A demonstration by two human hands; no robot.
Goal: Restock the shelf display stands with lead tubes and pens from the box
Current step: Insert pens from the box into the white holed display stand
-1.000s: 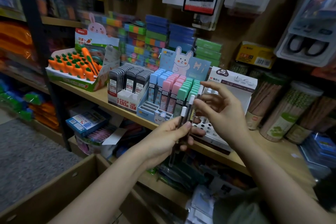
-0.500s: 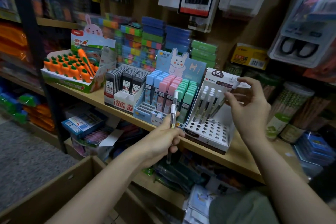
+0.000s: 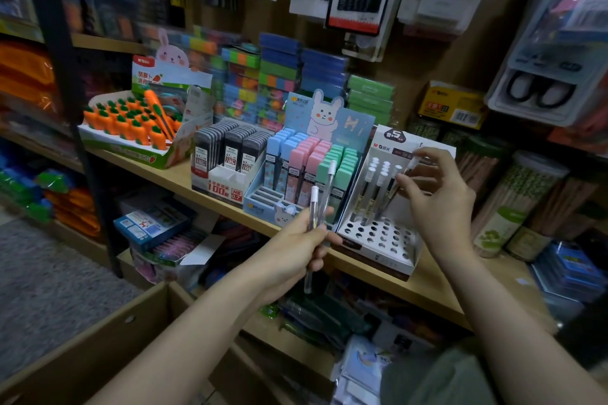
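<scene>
Left hand (image 3: 296,248) grips 2 white-capped pens (image 3: 313,223) upright, fingers curled tight. Right hand (image 3: 434,194) pinches 1 pen (image 3: 403,177), tilted over the white holed stand (image 3: 378,237) near the shelf (image 3: 427,289) front edge.

Two clear pens with white caps (image 3: 316,207) upright in left hand (image 3: 297,250). Another white-capped pen (image 3: 403,179) tilted in right hand (image 3: 434,197), over white pen stand (image 3: 378,237) with round holes. Pastel lead tubes (image 3: 309,161) standing beside stand.

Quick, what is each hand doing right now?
Left hand: grips two white-capped pens.
Right hand: pinches one white-capped pen over the pen stand.
</scene>
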